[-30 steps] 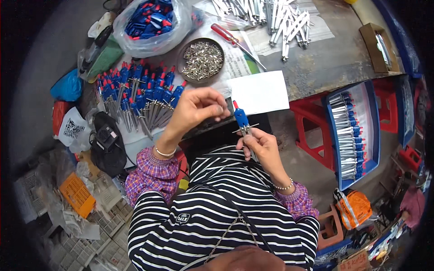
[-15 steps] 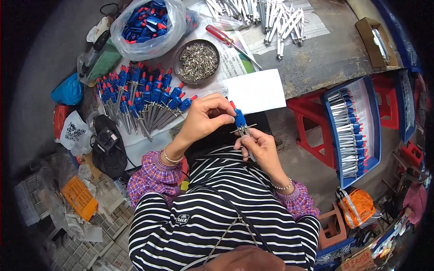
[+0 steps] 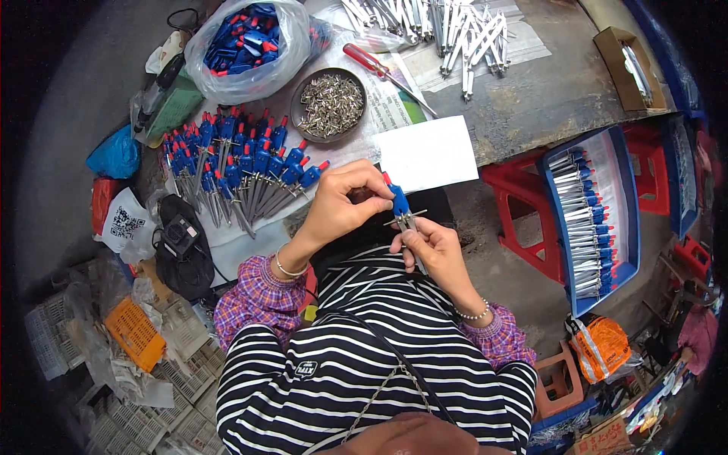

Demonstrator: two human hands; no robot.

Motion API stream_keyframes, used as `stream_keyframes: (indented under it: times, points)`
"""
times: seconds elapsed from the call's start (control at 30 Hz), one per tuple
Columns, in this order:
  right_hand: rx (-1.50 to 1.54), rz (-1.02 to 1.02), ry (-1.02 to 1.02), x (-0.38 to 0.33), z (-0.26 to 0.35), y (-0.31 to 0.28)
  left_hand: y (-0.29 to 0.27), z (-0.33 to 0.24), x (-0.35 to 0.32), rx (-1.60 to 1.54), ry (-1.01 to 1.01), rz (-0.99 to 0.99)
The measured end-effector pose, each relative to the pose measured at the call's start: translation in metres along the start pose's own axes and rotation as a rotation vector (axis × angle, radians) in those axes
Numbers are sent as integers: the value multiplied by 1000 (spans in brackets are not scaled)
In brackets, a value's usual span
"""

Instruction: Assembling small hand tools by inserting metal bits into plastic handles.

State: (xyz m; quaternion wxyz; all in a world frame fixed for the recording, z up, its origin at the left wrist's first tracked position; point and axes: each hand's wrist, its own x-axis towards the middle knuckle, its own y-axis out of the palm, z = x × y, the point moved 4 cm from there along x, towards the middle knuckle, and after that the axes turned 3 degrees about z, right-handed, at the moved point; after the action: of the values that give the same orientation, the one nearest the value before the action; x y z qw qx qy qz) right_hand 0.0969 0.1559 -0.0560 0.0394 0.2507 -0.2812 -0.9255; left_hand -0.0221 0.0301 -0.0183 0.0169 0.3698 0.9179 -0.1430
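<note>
Over my lap, both hands hold one drawing compass (image 3: 400,200) with a blue head, a red tip and silver legs. My left hand (image 3: 345,199) pinches the blue head between thumb and fingers. Below it, my right hand (image 3: 436,250) grips the metal legs, and its fingers partly cover them. Thin metal pins stick out sideways where the legs meet the head. Left of my hands, a pile of similar blue-headed pieces (image 3: 250,163) lies on the table, red tips pointing away from me.
Beyond my hands are a white sheet (image 3: 428,154), a bowl of small metal parts (image 3: 364,102), a red-handled screwdriver (image 3: 371,61), a bag of blue heads (image 3: 197,76) and silver legs (image 3: 474,45). To the right, a blue tray (image 3: 628,262) of compasses rests by a red stool (image 3: 523,220).
Both hands and the compass have shifted very slightly left in the picture. The grip of each hand looks the same.
</note>
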Motion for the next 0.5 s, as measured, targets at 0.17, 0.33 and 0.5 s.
stream_keyframes:
  times: [0.17,0.33,0.5]
  points:
    - [-70,-55,-41,-1,0,2,0,5,-3,-46,-68,16]
    - [-183,-73,-63,0,4,-1,1,7,-2,-258,-238,-4]
    - [-267,-76,-88,-2,12,-4,4,7,5,-440,-285,68]
